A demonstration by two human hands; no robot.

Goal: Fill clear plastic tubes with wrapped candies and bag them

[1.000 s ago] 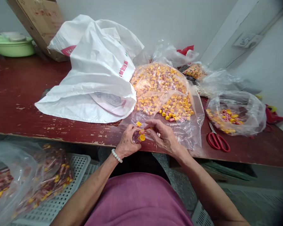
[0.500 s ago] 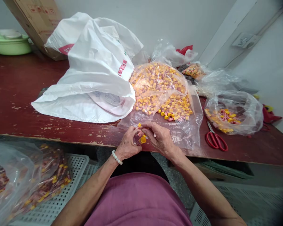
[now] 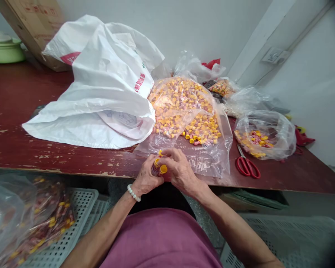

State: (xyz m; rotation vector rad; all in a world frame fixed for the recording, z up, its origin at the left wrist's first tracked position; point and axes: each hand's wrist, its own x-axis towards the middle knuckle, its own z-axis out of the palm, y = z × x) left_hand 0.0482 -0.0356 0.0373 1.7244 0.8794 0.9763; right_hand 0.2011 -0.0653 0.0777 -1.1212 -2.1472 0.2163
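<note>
My left hand [image 3: 147,178], a pale bead bracelet [image 3: 134,193] at its wrist, is closed around a few small clear tubes with yellow caps [image 3: 163,169] and reddish contents or print. My right hand [image 3: 182,172] reaches in from the other side, its thumb and fingers pinched at a yellow-ended piece [image 3: 160,153] above the tubes. The fingers partly hide that piece. Just beyond both hands lies an open clear plastic bag [image 3: 212,160] with a heap of small yellow-and-red pieces [image 3: 184,100].
A white woven sack [image 3: 100,93] lies left of the heap. Red-handled scissors [image 3: 247,166] and a smaller clear bag [image 3: 281,137] are to the right. Below left, bagged capped tubes [image 3: 44,219] rest on a plastic crate [image 3: 83,201]. The table's front edge runs beneath my hands.
The camera view has shifted slightly, so the scene sits further left. My right fingers have moved over the tubes, whose yellow caps now face more upward in my left hand.
</note>
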